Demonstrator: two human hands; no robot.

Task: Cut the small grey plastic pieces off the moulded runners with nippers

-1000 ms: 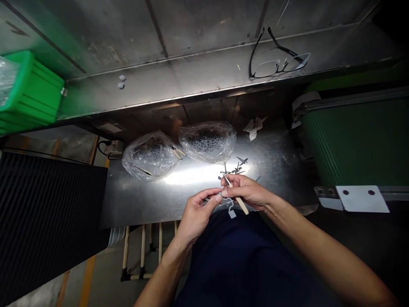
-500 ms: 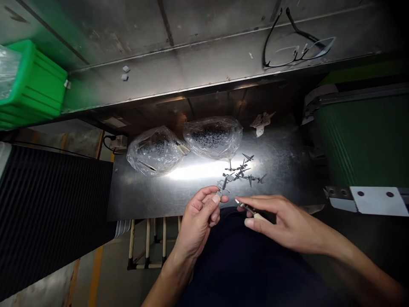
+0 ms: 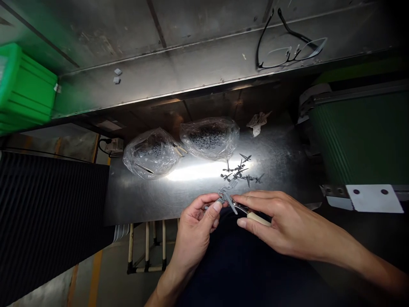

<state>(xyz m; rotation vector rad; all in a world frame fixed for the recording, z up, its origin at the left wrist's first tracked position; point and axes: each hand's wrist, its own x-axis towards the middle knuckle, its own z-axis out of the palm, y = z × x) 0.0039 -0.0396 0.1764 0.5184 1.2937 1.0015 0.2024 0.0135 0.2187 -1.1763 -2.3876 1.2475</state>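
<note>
Gripping one grey part (image 3: pixel 225 195) in left hand (image 3: pixel 194 226), tool (image 3: pixel 255 217) in right hand (image 3: pixel 277 219).

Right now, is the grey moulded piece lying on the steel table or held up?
Held up: the left hand pinches the grey moulded piece between thumb and finger, off the steel table.

- Our left hand (image 3: pixel 194 226) hides part of the grey piece (image 3: pixel 225 195) it pinches, so we can't see its whole shape.
- Our right hand (image 3: pixel 287 221) covers part of the tool (image 3: pixel 258 218), and we can't make out its tip.
- The clear bags (image 3: pixel 220 149) blur the dark bits (image 3: pixel 206 138) inside.
- The small grey pieces (image 3: pixel 239 170) on the table (image 3: pixel 140 200) are too small for us to tell apart.
- The left edge cuts off the green crate (image 3: pixel 27 87).
- The right edge cuts off the green machine (image 3: pixel 358 136).
</note>
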